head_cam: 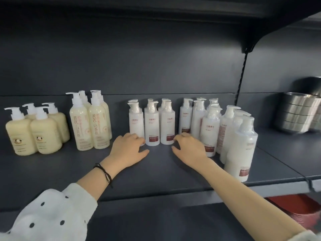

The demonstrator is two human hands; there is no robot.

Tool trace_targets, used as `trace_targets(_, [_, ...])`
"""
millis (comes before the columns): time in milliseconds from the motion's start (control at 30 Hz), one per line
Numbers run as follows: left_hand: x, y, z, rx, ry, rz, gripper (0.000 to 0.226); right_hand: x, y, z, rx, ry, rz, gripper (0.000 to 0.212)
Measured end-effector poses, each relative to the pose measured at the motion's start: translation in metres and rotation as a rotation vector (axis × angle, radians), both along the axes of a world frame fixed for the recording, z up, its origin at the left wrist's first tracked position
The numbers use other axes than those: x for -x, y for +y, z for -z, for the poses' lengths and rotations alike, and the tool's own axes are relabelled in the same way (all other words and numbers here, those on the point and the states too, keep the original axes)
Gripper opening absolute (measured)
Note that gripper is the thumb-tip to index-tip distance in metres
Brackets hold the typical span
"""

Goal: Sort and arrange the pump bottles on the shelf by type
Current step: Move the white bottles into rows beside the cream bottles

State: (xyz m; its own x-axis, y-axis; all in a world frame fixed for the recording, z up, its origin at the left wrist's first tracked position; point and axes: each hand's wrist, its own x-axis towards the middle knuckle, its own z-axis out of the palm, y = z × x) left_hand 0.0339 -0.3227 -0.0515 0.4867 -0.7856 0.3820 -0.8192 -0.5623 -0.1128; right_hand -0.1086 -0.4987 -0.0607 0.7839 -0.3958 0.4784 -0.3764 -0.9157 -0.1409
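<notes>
On the dark grey shelf (pixel 156 173) stand four groups of pump bottles. Squat cream bottles (pixel 46 134) are at the far left, tall cream bottles (pixel 99 126) beside them. A neat block of white bottles with red labels (pixel 152 126) stands in the middle. More white bottles (pixel 227 131) crowd loosely at the right, the nearest one (pixel 242 150) close to the shelf's front edge. My left hand (pixel 129 150) rests at the base of the middle block's left bottle, fingers apart. My right hand (pixel 188 146) touches the base of that block's right bottle, fingers spread.
Stacked steel bowls (pixel 298 115) stand on the neighbouring shelf to the right, past an upright slotted post (pixel 240 79). Red items (pixel 295 207) lie on the level below at the right. An upper shelf overhangs the top of the view.
</notes>
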Motion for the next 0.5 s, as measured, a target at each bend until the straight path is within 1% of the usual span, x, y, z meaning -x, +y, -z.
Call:
trace_targets(67, [0.027, 0.0, 0.0, -0.009, -0.054, 0.003, 0.048, 0.022, 0.007, -0.005, 0.084, 0.031, -0.03, 0.03])
trace_targets(133, [0.054, -0.002, 0.001, -0.012, -0.098, 0.012, 0.05, 0.046, 0.012, -0.009, 0.131, 0.021, -0.061, 0.029])
trace_targets(167, [0.068, -0.004, 0.001, 0.0, -0.107, 0.019, 0.05, 0.059, 0.013, -0.011, 0.156, -0.003, -0.086, 0.029])
trace_targets(233, [0.099, -0.01, 0.0, 0.05, -0.068, 0.034, 0.049, 0.088, 0.014, -0.015, 0.191, -0.093, -0.158, 0.027])
trace_targets(333, [0.145, -0.02, -0.002, 0.164, 0.064, 0.097, 0.043, 0.127, 0.014, -0.018, 0.165, -0.263, -0.255, 0.02])
trace_targets(400, [0.173, -0.03, 0.0, 0.214, 0.168, 0.145, 0.04, 0.154, 0.009, -0.018, 0.125, -0.374, -0.246, 0.016])
trace_targets(433, [0.185, -0.038, 0.0, 0.243, 0.249, 0.167, 0.04, 0.168, 0.005, -0.017, 0.09, -0.42, -0.216, 0.015])
trace_targets(500, [0.205, -0.059, -0.002, 0.345, 0.493, 0.214, 0.043, 0.19, -0.008, -0.016, -0.015, -0.49, -0.137, 0.017])
